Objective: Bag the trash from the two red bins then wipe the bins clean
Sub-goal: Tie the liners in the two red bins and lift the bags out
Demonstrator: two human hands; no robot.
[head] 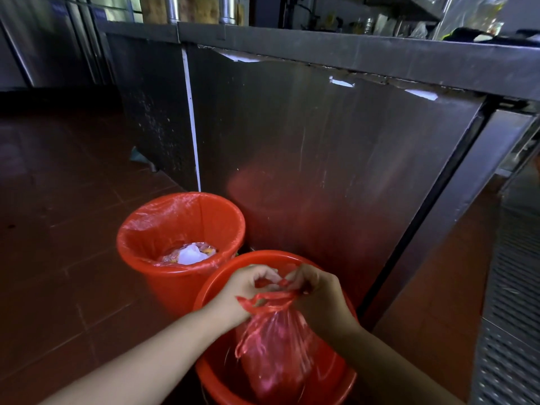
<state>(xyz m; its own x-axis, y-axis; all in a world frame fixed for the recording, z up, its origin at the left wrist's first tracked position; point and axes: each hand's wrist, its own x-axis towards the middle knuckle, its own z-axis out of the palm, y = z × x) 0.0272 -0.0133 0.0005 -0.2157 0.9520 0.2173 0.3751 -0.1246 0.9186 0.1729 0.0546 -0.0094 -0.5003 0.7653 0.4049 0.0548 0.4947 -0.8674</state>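
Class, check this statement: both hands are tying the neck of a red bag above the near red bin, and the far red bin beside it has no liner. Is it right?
Not quite. The head view shows the far red bin still lined with a red liner holding trash. The rest stands: the left hand and right hand tie the red bag above the near red bin.

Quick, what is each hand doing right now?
Left hand: fingers curled, pinching the top of the red trash bag over the near bin.
Right hand: fingers curled, pinching the same bag's top.
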